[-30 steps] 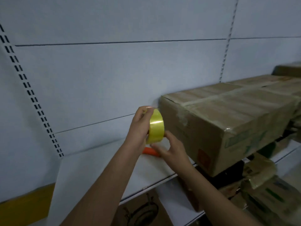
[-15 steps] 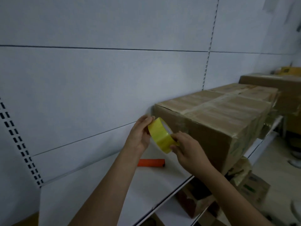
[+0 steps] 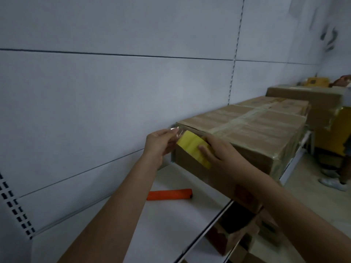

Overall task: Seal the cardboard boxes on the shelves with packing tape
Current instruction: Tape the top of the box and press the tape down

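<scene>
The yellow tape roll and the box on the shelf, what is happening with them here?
A person is taping a box on a white shelf. The right hand holds the tape roll against the box's near end, while the left hand pinches the clear free end pulled off it. The strip is not yet pressed down. An orange tool lies on the shelf below the hands.

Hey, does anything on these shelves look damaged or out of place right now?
Yes. On the lower shelf, a torn box has ragged cardboard edges. An orange tool lies loose on the shelf beside the box being taped. The hands and tape roll look normal.
</scene>
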Motion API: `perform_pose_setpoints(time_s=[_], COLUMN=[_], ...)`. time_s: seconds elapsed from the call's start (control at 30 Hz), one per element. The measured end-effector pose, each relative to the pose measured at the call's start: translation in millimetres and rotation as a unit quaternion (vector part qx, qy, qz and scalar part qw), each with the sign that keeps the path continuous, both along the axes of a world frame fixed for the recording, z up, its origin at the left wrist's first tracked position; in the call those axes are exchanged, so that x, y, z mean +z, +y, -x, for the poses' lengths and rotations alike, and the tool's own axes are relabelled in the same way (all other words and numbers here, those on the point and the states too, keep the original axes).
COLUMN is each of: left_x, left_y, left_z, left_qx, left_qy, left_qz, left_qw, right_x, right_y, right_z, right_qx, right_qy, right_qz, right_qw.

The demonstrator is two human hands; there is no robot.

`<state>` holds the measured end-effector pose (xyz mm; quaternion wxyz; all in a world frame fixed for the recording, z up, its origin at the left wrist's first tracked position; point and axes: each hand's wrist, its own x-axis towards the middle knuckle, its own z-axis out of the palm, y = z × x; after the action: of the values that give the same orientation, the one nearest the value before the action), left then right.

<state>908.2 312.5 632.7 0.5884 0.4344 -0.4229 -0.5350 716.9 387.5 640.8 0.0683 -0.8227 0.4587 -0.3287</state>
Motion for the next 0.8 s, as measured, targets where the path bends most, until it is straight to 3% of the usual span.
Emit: perform_pose_setpoints(time_s=[0.1,0.23,0.4,0.6,0.8], left_x=[8,21,28,21,13], left_y=[-8,-17,-38,-58,-79], left_z=[-1,-2,-18,-7,16], left_qx=[0.016,-0.002,0.005,0.026,0.045], left_qy=[0.024,0.068,0.176,0.209,0.210], left_qz=[0.028,0.052,0.042,0.011,-0.018], left_qw=[0.999,0.996,0.983,0.977,0.977], right_x=[24,42,51,86,114], right_y=[-9,-19,-12,17,22], right_z=[-3,-8,12,26,52], right_qx=[-0.012,-0.007,-0.029,-0.069,-0.106], right_qy=[-0.012,0.045,0.119,0.196,0.088], right_qz=[0.017,0.045,-0.006,-0.033,-0.014], right_qw=[1.000,0.998,0.992,0.978,0.990])
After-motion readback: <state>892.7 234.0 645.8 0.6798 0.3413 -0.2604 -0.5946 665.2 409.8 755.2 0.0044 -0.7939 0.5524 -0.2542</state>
